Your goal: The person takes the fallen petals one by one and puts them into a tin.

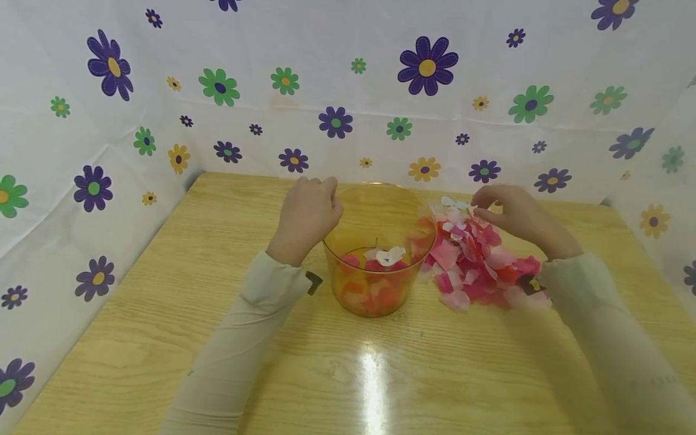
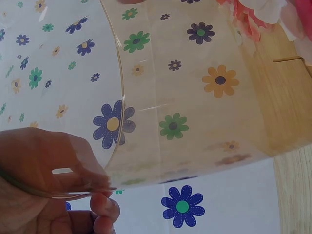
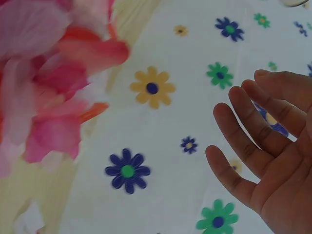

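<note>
A clear amber plastic bucket [image 1: 375, 226] stands upright on the table with pink, red and white petals [image 1: 375, 296] in its bottom. On top of those lies a white petal-like piece [image 1: 388, 258]. My left hand [image 1: 308, 214] grips the bucket's left rim, and the left wrist view shows its thumb and fingers [image 2: 105, 204] pinching the thin edge. To the right of the bucket is a heap of loose artificial petals [image 1: 462, 260]. Above the heap's far side hovers my right hand [image 1: 522, 217], fingers loosely bent. Nothing is held in it in the right wrist view.
The wooden table [image 1: 304, 374] extends in front of the bucket and to its left. A white cloth [image 1: 337, 54] printed with flowers hangs behind the table and along its sides. White petal-shaped pieces [image 1: 455, 203] lie at the far edge of the heap.
</note>
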Available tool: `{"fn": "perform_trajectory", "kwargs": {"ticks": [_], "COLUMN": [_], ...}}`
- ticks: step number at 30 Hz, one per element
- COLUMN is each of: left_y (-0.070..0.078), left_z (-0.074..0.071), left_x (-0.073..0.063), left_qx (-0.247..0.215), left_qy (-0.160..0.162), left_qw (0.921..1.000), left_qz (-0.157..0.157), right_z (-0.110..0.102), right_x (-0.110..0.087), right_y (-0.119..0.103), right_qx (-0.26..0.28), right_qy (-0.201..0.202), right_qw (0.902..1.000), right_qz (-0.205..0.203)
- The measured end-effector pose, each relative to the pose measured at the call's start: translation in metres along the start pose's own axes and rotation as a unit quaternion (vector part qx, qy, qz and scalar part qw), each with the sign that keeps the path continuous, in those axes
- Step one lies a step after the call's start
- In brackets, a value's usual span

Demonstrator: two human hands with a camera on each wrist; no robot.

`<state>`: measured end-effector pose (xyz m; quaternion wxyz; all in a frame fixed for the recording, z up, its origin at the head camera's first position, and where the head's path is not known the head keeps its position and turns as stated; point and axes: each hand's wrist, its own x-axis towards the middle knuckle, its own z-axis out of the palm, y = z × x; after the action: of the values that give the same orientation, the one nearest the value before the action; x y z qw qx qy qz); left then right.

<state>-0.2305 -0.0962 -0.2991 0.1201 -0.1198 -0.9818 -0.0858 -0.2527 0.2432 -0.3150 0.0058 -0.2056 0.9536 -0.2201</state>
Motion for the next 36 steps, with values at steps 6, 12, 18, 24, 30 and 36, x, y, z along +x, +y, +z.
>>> {"fn": "perform_trajectory", "kwargs": {"ticks": [6, 12, 18, 24, 30, 36], "left_y": [0.0, 0.0, -0.001, -0.001, -0.001, -0.002], "left_z": [-0.001, 0.0, 0.0, 0.001, 0.001, 0.001], "left_x": [-0.001, -0.001, -0.001, -0.001, -0.001, -0.001], "left_qx": [0.004, 0.002, -0.001, -0.005, -0.006, -0.006], "left_qy": [-0.005, -0.004, -0.002, -0.002, -0.004, 0.0], "left_qw": [1.0, 1.0, 1.0, 1.0, 1.0, 1.0], "left_qz": [0.002, 0.001, 0.0, 0.0, -0.003, -0.001], "right_z": [0.01, 0.026, 0.04, 0.043, 0.031, 0.027], "right_x": [0.004, 0.007, 0.014, 0.013, 0.011, 0.014], "right_y": [0.046, 0.079, 0.088, 0.089, 0.086, 0.08], "right_qx": [-0.002, -0.006, 0.023, 0.029, 0.011, 0.014], "right_qy": [-0.046, -0.065, -0.097, -0.113, -0.101, -0.081], "right_qw": [0.9961, 0.9933, 0.9873, 0.9817, 0.9887, 0.9924], "right_qz": [0.076, 0.095, 0.123, 0.15, 0.11, 0.091]}}
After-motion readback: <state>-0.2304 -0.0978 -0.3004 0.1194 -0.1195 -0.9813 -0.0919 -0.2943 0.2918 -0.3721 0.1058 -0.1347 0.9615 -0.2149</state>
